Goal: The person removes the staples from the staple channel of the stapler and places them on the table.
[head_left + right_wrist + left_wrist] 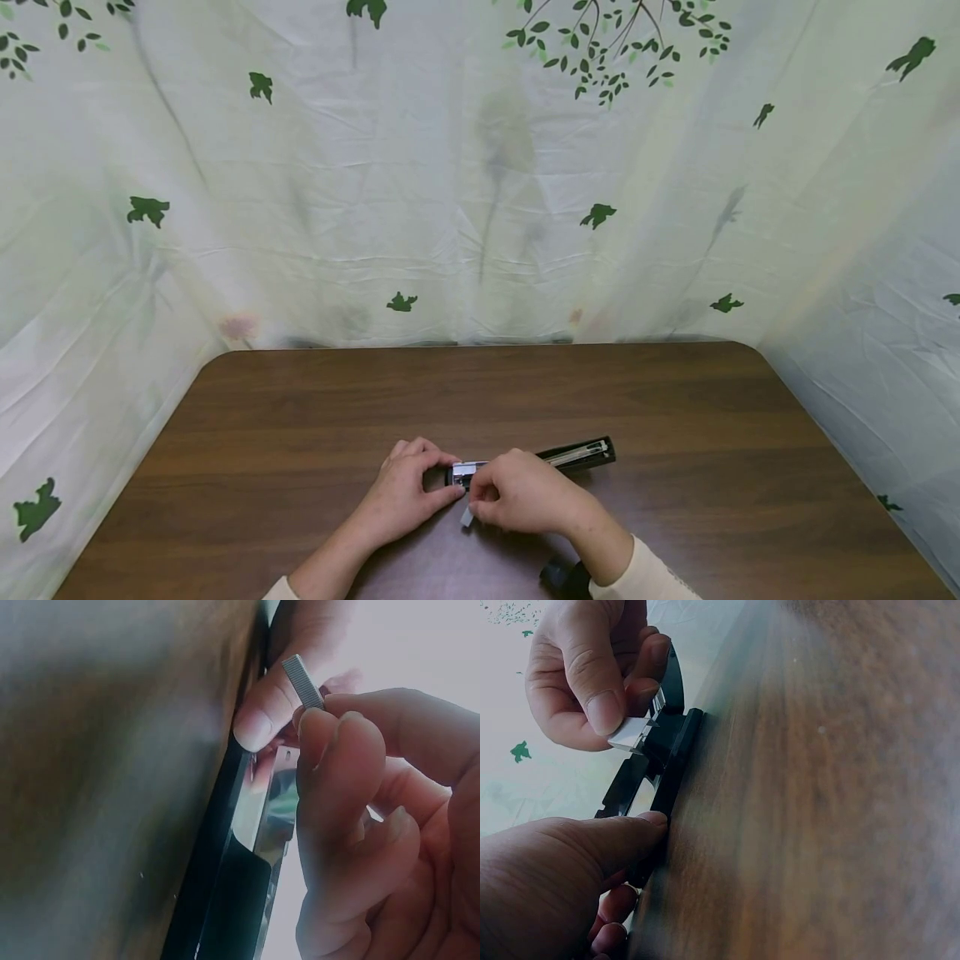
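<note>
A black stapler (579, 454) lies flung open on the brown table (300, 417), its metal staple channel (264, 825) facing up. My left hand (408, 493) grips the stapler's left end, with the thumb (622, 836) pressed against the black base (676, 761). My right hand (521, 493) hovers just above the channel and pinches a short silver strip of staples (632, 733) between thumb and forefinger. In the right wrist view the staple strip (303, 680) sits tilted beside the left thumb (261, 712), a little off the channel.
A pale curtain with a green leaf print (480, 183) hangs round the back and sides of the table. A black wrist camera strap (564, 577) shows on the right forearm. Bare wood (712, 467) lies to the right of the stapler.
</note>
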### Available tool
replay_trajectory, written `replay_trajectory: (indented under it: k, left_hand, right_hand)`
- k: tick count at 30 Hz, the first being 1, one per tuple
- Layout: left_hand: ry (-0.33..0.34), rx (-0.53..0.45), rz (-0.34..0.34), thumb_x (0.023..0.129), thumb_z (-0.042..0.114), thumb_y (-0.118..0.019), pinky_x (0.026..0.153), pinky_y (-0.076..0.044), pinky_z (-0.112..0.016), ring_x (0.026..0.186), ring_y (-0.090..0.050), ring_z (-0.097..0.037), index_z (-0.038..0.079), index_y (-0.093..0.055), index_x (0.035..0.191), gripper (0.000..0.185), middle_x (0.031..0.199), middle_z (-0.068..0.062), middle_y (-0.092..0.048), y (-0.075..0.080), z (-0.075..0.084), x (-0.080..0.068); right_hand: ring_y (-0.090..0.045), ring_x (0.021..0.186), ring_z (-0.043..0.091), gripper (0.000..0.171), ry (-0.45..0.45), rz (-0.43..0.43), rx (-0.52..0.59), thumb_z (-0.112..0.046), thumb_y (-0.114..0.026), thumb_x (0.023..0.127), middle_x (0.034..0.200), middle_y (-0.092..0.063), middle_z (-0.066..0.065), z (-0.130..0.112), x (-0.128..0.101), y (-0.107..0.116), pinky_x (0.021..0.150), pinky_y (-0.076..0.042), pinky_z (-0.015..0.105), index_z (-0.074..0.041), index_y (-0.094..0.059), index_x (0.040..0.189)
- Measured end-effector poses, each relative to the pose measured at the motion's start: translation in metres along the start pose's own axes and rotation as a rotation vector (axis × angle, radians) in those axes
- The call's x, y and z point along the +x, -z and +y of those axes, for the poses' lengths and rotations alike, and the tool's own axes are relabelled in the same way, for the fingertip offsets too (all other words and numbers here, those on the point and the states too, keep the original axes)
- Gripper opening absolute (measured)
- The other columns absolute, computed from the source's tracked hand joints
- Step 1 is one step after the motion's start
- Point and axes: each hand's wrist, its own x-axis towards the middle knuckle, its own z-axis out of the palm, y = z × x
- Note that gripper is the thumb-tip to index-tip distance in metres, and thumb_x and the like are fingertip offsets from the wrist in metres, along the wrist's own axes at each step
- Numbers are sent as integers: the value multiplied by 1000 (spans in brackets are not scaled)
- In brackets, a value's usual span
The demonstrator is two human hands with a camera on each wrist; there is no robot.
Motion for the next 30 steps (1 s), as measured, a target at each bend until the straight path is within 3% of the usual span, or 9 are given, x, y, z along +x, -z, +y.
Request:
replay_trajectory:
  k: [27,30]
  left_hand:
    - [16,-10,7,78,27,-88,89,-40,-34,96,-48,-6,27,-77,104,29,98,20,-61,-2,-1,-1]
    - [14,-10,8,78,27,-88,90,-40,-35,96,-49,-6,26,-77,104,29,98,20,-61,-1,-1,-1]
  right_hand:
    - [-46,56,-7,16,53,-25,-107,-24,-74,90,61,-52,-24,-7,1,-14,60,-39,14,-28,-71,75]
    - [-46,59,-5,17,47,-23,-129,-25,-74,90,60,-52,-25,-6,1,-15,65,-39,16,-29,-70,74]
